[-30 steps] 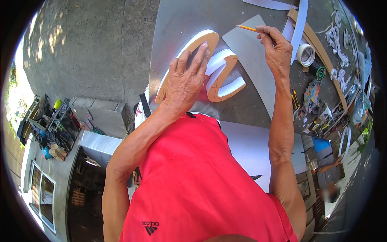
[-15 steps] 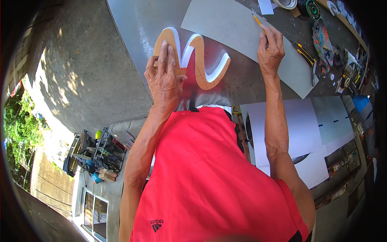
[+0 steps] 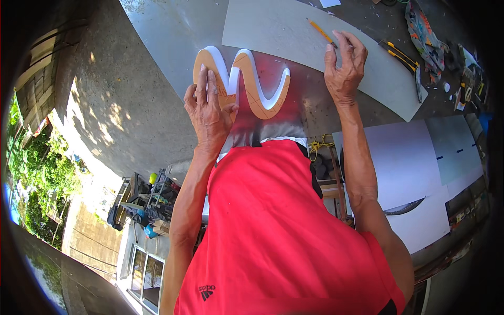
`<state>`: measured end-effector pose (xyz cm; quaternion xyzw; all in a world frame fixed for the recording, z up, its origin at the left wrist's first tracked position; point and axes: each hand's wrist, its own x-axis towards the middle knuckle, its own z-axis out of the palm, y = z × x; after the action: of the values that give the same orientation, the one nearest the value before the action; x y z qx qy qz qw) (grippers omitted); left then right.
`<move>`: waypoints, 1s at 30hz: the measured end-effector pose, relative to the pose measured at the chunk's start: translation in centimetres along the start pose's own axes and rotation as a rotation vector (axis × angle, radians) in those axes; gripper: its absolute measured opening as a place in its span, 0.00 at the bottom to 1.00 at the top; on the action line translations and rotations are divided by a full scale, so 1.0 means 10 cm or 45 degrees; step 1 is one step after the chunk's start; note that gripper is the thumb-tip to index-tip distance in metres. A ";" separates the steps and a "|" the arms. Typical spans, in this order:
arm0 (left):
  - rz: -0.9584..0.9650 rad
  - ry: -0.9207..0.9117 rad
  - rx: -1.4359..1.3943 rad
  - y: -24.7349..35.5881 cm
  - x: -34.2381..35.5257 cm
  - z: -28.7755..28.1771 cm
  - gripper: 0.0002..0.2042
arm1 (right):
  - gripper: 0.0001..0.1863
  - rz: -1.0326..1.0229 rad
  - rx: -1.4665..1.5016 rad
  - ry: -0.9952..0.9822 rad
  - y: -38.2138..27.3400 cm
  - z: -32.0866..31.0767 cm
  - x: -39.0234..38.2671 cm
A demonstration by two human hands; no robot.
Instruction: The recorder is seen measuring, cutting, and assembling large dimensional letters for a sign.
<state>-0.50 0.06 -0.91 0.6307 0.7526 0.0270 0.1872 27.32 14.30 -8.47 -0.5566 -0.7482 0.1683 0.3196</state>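
Note:
My left hand (image 3: 209,118) rests on a wavy cut-out shape (image 3: 253,94) with a brown face, pencil lines and thick white sides. Its fingers lie stretched over the left curve, while the thumb is out by the inner edge. To the right, my right hand (image 3: 345,68) hovers over a large grey sheet (image 3: 273,29), thumb and fingers apart. A yellow pencil (image 3: 319,31) lies on that sheet, its rear end close to the thumb and forefinger. Right of that hand is a yellow and black cutter knife (image 3: 399,56).
Beneath the shape, the metal worktop (image 3: 168,39) bears red and black paint haze. A crumpled patterned bag (image 3: 424,39) and small clutter occupy the far right. Large pale sheets (image 3: 391,168) stand beside my right arm. Concrete floor (image 3: 118,100) stretches off to the left.
My right hand has let go of the pencil, which now lies on the grey sheet, and its fingers have spread. My left hand stays on the shape. The whole view has shifted slightly.

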 end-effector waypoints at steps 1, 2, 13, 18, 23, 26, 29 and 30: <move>0.016 0.009 -0.024 -0.01 0.00 -0.02 0.49 | 0.19 0.041 0.003 0.011 -0.08 -0.05 -0.02; 0.030 0.018 -0.047 -0.01 0.00 -0.04 0.49 | 0.18 0.082 0.007 0.020 -0.17 -0.09 -0.05; -0.088 0.061 -0.512 0.50 0.56 -0.18 0.36 | 0.17 0.789 0.659 -0.427 -0.71 -0.17 -0.67; -0.106 -0.008 -0.378 0.55 0.73 -0.03 0.37 | 0.19 0.813 0.746 -0.445 -0.82 -0.11 -0.69; -0.105 -0.134 -0.280 0.60 0.82 0.03 0.42 | 0.20 0.832 0.786 -0.431 -0.82 -0.09 -0.68; -0.167 -0.206 -0.222 0.62 0.86 0.10 0.44 | 0.20 0.785 0.779 -0.407 -0.80 -0.08 -0.69; -0.162 -0.123 -0.200 0.64 0.90 0.13 0.45 | 0.20 0.756 0.795 -0.401 -0.79 -0.08 -0.69; -0.153 -0.129 -0.200 0.63 0.91 0.15 0.45 | 0.20 0.759 0.791 -0.414 -0.79 -0.08 -0.68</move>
<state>4.64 9.73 -2.78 0.5683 0.7742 0.0427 0.2753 23.32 5.27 -4.99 -0.5918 -0.5097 0.5543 0.2875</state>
